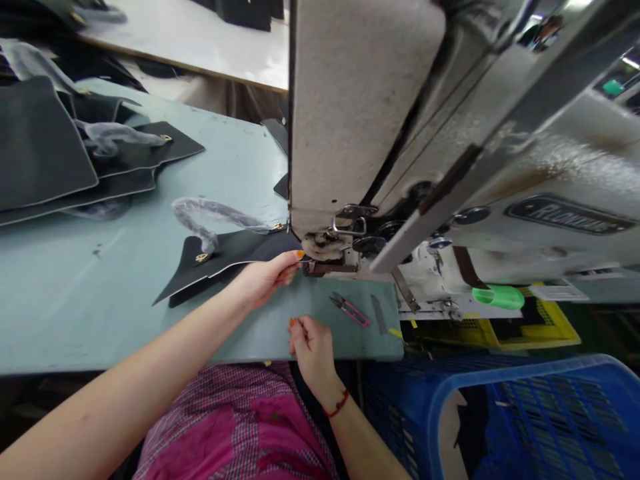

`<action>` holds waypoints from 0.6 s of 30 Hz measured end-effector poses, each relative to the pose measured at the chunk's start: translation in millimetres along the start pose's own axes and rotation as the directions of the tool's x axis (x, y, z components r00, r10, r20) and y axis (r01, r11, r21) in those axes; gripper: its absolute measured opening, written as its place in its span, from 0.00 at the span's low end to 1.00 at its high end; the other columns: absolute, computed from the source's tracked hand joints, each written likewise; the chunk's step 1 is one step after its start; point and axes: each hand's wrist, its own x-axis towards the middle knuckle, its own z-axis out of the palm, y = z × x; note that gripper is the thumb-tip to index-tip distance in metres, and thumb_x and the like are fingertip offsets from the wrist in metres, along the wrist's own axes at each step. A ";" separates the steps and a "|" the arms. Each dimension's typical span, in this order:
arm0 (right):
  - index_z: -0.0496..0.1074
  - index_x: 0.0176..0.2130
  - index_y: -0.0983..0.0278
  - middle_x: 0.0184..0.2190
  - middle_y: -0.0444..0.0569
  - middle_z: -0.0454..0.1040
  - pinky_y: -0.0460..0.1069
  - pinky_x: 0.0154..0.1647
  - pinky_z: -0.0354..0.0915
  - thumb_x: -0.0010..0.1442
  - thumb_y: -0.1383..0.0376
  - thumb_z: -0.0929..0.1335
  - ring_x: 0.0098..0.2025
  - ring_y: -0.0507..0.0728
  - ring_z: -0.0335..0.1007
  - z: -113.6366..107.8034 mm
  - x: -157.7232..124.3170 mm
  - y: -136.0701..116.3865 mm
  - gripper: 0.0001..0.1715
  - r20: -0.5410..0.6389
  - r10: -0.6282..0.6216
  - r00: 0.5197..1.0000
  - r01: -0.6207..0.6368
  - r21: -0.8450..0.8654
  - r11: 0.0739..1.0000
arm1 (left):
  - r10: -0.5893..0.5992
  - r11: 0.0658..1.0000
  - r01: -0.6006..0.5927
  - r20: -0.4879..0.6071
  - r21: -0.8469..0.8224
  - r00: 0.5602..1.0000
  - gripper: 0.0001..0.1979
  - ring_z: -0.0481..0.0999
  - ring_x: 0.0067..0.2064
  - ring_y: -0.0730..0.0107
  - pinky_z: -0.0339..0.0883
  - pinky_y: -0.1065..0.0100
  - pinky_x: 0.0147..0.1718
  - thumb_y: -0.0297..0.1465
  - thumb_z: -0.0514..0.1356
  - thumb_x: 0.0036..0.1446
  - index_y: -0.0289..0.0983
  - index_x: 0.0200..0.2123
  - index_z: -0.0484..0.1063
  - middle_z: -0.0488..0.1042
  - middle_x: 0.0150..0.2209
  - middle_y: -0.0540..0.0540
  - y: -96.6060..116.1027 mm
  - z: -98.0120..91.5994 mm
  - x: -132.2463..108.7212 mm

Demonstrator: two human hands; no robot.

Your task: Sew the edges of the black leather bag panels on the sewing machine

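Observation:
A black leather-like panel (240,248) lies on the pale green table (125,280), with a plastic-wrapped handle (215,210) fixed to it by gold fittings. Its right end reaches under the head of a large sewing machine (365,100). My left hand (273,277) pinches the panel's edge close to the machine's foot area. Below and to the right, my right hand (311,347) is curled near the table's front edge, fingers bent together; whatever it may hold is too small or hidden to name. Pink-handled thread snips (350,310) lie just right of it.
Stacked black panels (45,147) with wrapped handles fill the table's left. A grey blade-like piece (379,315) lies beside the snips. A blue basket (520,373) and a yellow crate (535,327) stand at the lower right. Behind is a white table (200,40).

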 end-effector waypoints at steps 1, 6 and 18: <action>0.68 0.28 0.63 0.18 0.42 0.67 0.44 0.26 0.56 0.71 0.57 0.60 0.21 0.50 0.65 0.1 -0.2 0.9 0.22 0.005 -0.006 1.000 0.006 -0.009 1.000 | 0.003 1.000 -0.003 -0.014 0.000 1.000 0.24 0.49 0.20 0.80 0.45 0.71 0.19 0.41 0.69 0.42 0.39 0.13 0.57 0.52 0.16 0.55 0.1 0.8 0.1; 0.68 0.28 0.64 0.18 0.41 0.67 0.44 0.27 0.56 0.71 0.58 0.60 0.21 0.50 0.65 0.4 -0.9 3.3 0.22 0.018 -0.028 0.999 0.029 -0.052 0.998 | 0.035 0.999 -0.036 -0.087 -0.014 0.996 0.22 0.50 0.20 0.79 0.46 0.70 0.20 0.41 0.69 0.43 0.38 0.14 0.61 0.54 0.16 0.55 -3.6 4.5 0.7; 0.66 0.25 0.63 0.18 0.42 0.67 0.45 0.27 0.55 0.69 0.61 0.59 0.22 0.51 0.64 -2.5 -0.9 1.2 0.22 0.005 -0.055 0.998 0.055 -0.045 0.997 | 0.086 0.982 -0.143 -0.378 -0.125 0.922 0.22 0.54 0.22 0.76 0.50 0.69 0.24 0.44 0.66 0.50 0.39 0.18 0.61 0.57 0.18 0.54 -32.6 36.6 -11.8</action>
